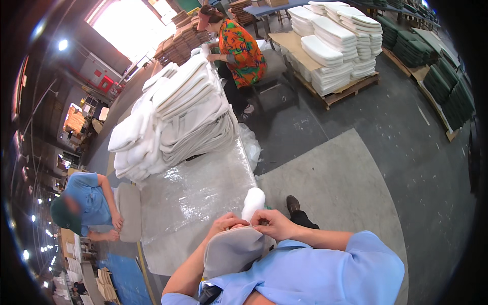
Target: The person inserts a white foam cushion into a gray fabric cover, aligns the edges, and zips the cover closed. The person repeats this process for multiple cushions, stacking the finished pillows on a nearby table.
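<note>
A grey fabric cushion cover (231, 254) rests against my body at the table's near end. White padding (253, 203) sticks out past its far edge. My left hand (227, 223) is closed on the cover's edge, its fingers curled in beside the padding. On the other side of the padding, my right hand (274, 224) pinches the same edge between thumb and fingers. The two hands are close together, and the fingertips partly hide the fabric's opening.
The plastic-covered table (188, 203) bears a pile of white pads and grey covers (188, 117). One co-worker (241, 53) sits beyond it; another (89, 203) handles a grey cushion (129, 212) at left. White pads (330, 43) stand on a pallet (351, 90), dark green stacks (447, 86) at right.
</note>
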`<action>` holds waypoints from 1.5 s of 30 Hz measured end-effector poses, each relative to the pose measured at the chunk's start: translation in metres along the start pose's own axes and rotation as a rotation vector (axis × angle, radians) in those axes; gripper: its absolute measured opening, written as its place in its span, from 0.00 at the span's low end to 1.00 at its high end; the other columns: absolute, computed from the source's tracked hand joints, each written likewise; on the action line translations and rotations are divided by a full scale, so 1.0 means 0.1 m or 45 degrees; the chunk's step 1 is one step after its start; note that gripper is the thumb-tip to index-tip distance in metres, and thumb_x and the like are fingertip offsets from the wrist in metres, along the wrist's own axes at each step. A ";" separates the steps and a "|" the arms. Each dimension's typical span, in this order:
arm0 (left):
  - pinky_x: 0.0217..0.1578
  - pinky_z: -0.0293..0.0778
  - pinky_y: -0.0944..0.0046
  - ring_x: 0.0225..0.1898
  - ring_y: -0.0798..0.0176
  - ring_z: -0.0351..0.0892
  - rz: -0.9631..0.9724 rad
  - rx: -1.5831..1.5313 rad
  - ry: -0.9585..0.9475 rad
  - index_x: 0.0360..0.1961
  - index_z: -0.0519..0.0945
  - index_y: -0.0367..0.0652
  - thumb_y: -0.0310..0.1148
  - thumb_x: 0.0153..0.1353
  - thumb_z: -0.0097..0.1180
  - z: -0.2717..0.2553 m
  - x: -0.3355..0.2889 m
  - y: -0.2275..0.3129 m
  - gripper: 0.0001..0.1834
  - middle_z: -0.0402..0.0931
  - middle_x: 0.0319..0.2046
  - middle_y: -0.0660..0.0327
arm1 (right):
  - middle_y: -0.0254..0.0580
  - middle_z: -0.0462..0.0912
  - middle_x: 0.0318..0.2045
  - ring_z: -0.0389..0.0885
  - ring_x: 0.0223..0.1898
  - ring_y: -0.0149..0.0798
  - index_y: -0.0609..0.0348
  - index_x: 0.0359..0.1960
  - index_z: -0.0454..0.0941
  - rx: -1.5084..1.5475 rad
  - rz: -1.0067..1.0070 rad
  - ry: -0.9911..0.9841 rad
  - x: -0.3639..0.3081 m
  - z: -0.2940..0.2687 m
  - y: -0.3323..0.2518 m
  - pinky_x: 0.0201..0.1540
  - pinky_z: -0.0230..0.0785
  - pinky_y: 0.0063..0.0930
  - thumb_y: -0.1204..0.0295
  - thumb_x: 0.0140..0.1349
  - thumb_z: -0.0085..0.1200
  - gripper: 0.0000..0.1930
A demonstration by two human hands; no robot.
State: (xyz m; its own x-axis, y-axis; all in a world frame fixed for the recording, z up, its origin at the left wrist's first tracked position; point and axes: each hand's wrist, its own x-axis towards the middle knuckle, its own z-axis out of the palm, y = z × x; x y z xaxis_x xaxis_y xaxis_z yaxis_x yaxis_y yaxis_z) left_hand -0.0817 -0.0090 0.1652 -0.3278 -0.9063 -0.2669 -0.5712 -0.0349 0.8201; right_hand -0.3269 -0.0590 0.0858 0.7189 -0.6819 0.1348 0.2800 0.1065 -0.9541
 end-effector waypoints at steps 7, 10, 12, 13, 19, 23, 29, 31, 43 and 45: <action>0.60 0.71 0.61 0.59 0.58 0.75 -0.105 -0.384 -0.473 0.54 0.84 0.44 0.37 0.73 0.60 0.00 -0.13 -0.01 0.14 0.76 0.54 0.57 | 0.35 0.81 0.38 0.79 0.42 0.32 0.60 0.37 0.79 -0.181 -0.172 -0.035 -0.04 0.04 -0.04 0.47 0.74 0.29 0.81 0.63 0.66 0.07; 0.64 0.68 0.58 0.62 0.57 0.73 -0.246 -0.414 -0.430 0.50 0.85 0.44 0.37 0.71 0.61 -0.04 -0.18 0.03 0.12 0.75 0.57 0.56 | 0.38 0.81 0.39 0.80 0.42 0.37 0.61 0.35 0.79 -0.206 -0.208 -0.046 -0.04 0.07 -0.09 0.47 0.74 0.30 0.82 0.60 0.67 0.08; 0.65 0.68 0.57 0.63 0.55 0.72 -0.157 -0.279 -0.356 0.48 0.85 0.44 0.37 0.71 0.60 -0.08 -0.18 0.14 0.11 0.75 0.58 0.57 | 0.36 0.82 0.40 0.80 0.42 0.34 0.60 0.37 0.79 -0.223 -0.196 -0.070 -0.03 0.05 -0.08 0.46 0.74 0.30 0.80 0.64 0.66 0.07; 0.65 0.67 0.57 0.64 0.54 0.71 -0.117 -0.213 -0.311 0.47 0.85 0.44 0.37 0.71 0.60 -0.10 -0.20 0.18 0.10 0.76 0.59 0.58 | 0.35 0.82 0.40 0.80 0.42 0.33 0.59 0.39 0.79 -0.227 -0.190 -0.091 -0.04 0.05 -0.07 0.46 0.74 0.29 0.79 0.65 0.65 0.06; 0.59 0.73 0.52 0.59 0.48 0.76 0.307 0.063 -0.082 0.40 0.85 0.42 0.30 0.65 0.66 -0.18 -0.22 0.24 0.05 0.84 0.43 0.62 | 0.28 0.81 0.43 0.75 0.48 0.22 0.58 0.54 0.81 0.518 0.503 -0.227 -0.11 -0.10 -0.03 0.52 0.69 0.23 0.66 0.74 0.62 0.13; 0.48 0.77 0.64 0.45 0.66 0.82 -0.062 -0.345 -0.142 0.40 0.85 0.39 0.29 0.69 0.65 -0.13 -0.19 0.16 0.04 0.83 0.36 0.63 | 0.28 0.82 0.44 0.77 0.47 0.23 0.59 0.56 0.81 0.446 0.570 -0.454 -0.15 -0.16 0.20 0.53 0.70 0.24 0.68 0.71 0.65 0.16; 0.47 0.77 0.70 0.44 0.75 0.81 -0.642 -0.896 -0.334 0.49 0.86 0.38 0.32 0.73 0.59 -0.15 -0.04 0.12 0.11 0.85 0.42 0.66 | 0.28 0.85 0.44 0.79 0.47 0.22 0.59 0.50 0.82 0.626 0.482 -0.144 -0.23 -0.12 0.28 0.54 0.72 0.23 0.69 0.71 0.65 0.11; 0.47 0.77 0.71 0.44 0.75 0.81 -0.838 -0.873 -0.321 0.52 0.87 0.39 0.34 0.73 0.59 -0.13 0.07 0.18 0.13 0.85 0.43 0.67 | 0.29 0.85 0.44 0.79 0.47 0.22 0.59 0.48 0.82 0.585 0.456 -0.128 -0.25 -0.11 0.29 0.53 0.72 0.22 0.70 0.73 0.62 0.07; 0.46 0.78 0.71 0.44 0.76 0.82 -0.853 -0.851 -0.733 0.58 0.84 0.38 0.39 0.74 0.63 -0.04 0.34 0.27 0.19 0.85 0.46 0.68 | 0.28 0.84 0.41 0.78 0.44 0.21 0.62 0.49 0.83 0.532 0.455 -0.137 -0.29 -0.15 0.23 0.48 0.71 0.22 0.68 0.73 0.61 0.10; 0.46 0.77 0.71 0.44 0.76 0.82 -0.851 -0.831 -0.755 0.58 0.84 0.39 0.38 0.73 0.64 -0.05 0.36 0.24 0.19 0.85 0.45 0.69 | 0.28 0.84 0.40 0.77 0.42 0.21 0.61 0.49 0.83 0.439 0.486 -0.144 -0.29 -0.17 0.23 0.46 0.70 0.21 0.67 0.74 0.61 0.10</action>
State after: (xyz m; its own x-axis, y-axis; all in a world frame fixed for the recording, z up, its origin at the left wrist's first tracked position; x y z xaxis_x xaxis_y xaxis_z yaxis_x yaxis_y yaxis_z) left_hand -0.1037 -0.0444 0.1778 -0.5094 -0.2825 -0.8128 -0.3182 -0.8158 0.4830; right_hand -0.3523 -0.0485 0.0557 0.8693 -0.4680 -0.1589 0.1644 0.5770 -0.8000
